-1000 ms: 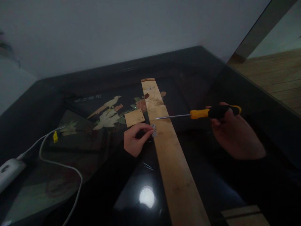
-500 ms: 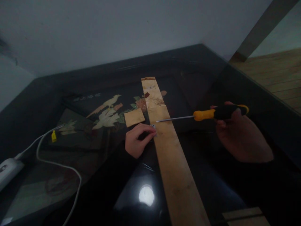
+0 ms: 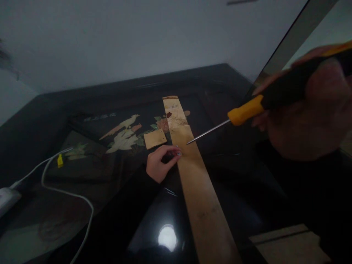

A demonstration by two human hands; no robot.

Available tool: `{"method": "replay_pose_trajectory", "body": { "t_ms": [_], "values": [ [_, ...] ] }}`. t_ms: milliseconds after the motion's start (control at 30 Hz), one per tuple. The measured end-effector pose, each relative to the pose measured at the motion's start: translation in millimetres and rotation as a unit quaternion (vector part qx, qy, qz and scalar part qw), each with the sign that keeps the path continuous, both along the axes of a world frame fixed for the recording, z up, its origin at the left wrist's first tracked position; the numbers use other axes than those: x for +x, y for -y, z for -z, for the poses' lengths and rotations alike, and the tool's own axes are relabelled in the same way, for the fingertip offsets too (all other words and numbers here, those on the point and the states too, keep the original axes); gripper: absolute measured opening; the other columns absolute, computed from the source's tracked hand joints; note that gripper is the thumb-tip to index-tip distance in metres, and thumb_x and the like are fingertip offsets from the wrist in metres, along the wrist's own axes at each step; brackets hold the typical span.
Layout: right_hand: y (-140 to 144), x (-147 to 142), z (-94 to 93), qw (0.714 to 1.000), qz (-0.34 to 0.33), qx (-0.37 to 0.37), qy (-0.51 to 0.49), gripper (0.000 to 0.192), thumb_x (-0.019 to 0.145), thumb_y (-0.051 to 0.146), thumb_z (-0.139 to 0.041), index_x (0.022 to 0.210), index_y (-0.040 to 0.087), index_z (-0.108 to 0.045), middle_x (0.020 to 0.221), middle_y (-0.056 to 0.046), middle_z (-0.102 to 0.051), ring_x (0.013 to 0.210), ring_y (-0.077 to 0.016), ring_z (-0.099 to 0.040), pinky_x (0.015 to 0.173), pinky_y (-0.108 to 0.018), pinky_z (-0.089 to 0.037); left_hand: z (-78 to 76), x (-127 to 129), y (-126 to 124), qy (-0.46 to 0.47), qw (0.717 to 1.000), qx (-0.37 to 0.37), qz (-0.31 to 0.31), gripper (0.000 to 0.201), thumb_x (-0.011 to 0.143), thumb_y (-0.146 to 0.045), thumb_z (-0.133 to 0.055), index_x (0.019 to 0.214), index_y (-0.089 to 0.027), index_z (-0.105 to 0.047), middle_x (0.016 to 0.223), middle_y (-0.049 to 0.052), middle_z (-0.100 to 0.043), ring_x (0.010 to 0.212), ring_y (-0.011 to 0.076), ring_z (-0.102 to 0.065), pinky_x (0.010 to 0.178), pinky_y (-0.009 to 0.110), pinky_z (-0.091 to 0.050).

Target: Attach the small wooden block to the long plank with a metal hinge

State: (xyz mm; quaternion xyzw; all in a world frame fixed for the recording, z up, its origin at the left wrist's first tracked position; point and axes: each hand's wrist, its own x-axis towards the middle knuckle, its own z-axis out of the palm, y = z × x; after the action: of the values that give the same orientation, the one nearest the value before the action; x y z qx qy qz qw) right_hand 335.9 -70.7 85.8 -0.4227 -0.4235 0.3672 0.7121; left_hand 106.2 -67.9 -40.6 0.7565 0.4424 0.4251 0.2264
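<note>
My right hand (image 3: pixel 310 106), raised at the right, is closed round the black and yellow handle of a screwdriver (image 3: pixel 246 110). Its thin metal shaft slants down to the left, the tip over a long wooden board (image 3: pixel 203 198); whether it touches the wood I cannot tell. My left hand (image 3: pixel 162 161) rests at the board's left edge, thumb and forefinger pinched on a small silvery metal piece (image 3: pixel 179 154). Most of that piece is hidden by the fingertips. Just beyond the left hand lies a small square wooden piece (image 3: pixel 155 138) with small dark holes.
The dark glossy table (image 3: pixel 220 86) bears a bird and flower picture and stands against a wall. A white cable (image 3: pixel 66 192) with a yellow tag (image 3: pixel 60 160) runs along the left, near a white power strip (image 3: pixel 8 200). More wood (image 3: pixel 294 245) lies at lower right.
My right hand has risen and come nearer the camera with the screwdriver, whose shaft now slopes more steeply. The left hand keeps its pinch at the board's edge. The view has shifted slightly.
</note>
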Motion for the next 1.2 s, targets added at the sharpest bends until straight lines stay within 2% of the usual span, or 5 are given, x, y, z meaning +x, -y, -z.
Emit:
{"method": "replay_pose_trajectory", "body": {
  "t_ms": [33, 100, 333, 533, 1200],
  "values": [
    [-1.7, -7.9, -7.3, 0.993, 0.017, 0.101, 0.062, 0.015, 0.078, 0.041, -0.051, 0.09, 0.033, -0.055, 0.07, 0.007, -0.058, 0.049, -0.0046, -0.054, 0.044, -0.018, -0.041, -0.1, 0.1, 0.0, 0.006, 1.0, -0.004, 0.0, 0.014, 0.075, -0.021, -0.064, 0.088, -0.017, -0.064, 0.08, 0.003, -0.069, 0.07, 0.0134, -0.062, 0.069, 0.027, -0.05],
    [-4.6, -23.4, -17.8, 0.975, 0.018, 0.161, 0.152, 0.013, 0.081, 0.034, -0.047, 0.089, 0.026, -0.054, 0.07, 0.005, -0.056, 0.047, -0.0042, -0.052, 0.041, -0.017, -0.038, -0.3, 0.4, -0.1, 0.016, 1.0, -0.009, -0.002, 0.014, 0.075, -0.022, -0.065, 0.088, -0.017, -0.064, 0.079, 0.003, -0.069, 0.07, 0.0131, -0.062, 0.069, 0.026, -0.05],
    [-9.1, -41.8, -17.6, 0.947, -0.093, 0.105, 0.289, 0.013, 0.08, 0.035, -0.048, 0.085, 0.023, -0.047, 0.072, 0.006, -0.053, 0.048, -0.0024, -0.045, 0.044, -0.015, -0.035, 1.7, 0.7, -1.7, 0.021, 1.0, -0.02, -0.005, 0.015, 0.074, -0.02, -0.066, 0.088, -0.017, -0.063, 0.078, 0.002, -0.069, 0.069, 0.0133, -0.063, 0.068, 0.026, -0.05],
    [-12.2, -37.5, -13.3, 0.941, -0.093, 0.101, 0.31, 0.014, 0.081, 0.035, -0.047, 0.086, 0.022, -0.046, 0.075, 0.005, -0.055, 0.057, -0.0036, -0.05, 0.053, -0.015, -0.041, 1.6, 1.4, -2.0, 0.024, 0.999, -0.027, -0.01, 0.015, 0.073, -0.021, -0.066, 0.087, -0.017, -0.063, 0.078, 0.002, -0.068, 0.069, 0.0131, -0.062, 0.067, 0.025, -0.049],
    [-12.4, -38.5, -8.9, 0.924, -0.099, 0.101, 0.356, 0.015, 0.082, 0.038, -0.046, 0.088, 0.025, -0.045, 0.077, 0.006, -0.055, 0.06, -0.0031, -0.052, 0.055, -0.014, -0.046, 0.2, 1.2, -2.2, 0.002, 1.0, -0.01, -0.009, 0.014, 0.074, -0.02, -0.065, 0.088, -0.018, -0.063, 0.076, 0.002, -0.067, 0.068, 0.0132, -0.06, 0.067, 0.026, -0.048]
  ]
}}
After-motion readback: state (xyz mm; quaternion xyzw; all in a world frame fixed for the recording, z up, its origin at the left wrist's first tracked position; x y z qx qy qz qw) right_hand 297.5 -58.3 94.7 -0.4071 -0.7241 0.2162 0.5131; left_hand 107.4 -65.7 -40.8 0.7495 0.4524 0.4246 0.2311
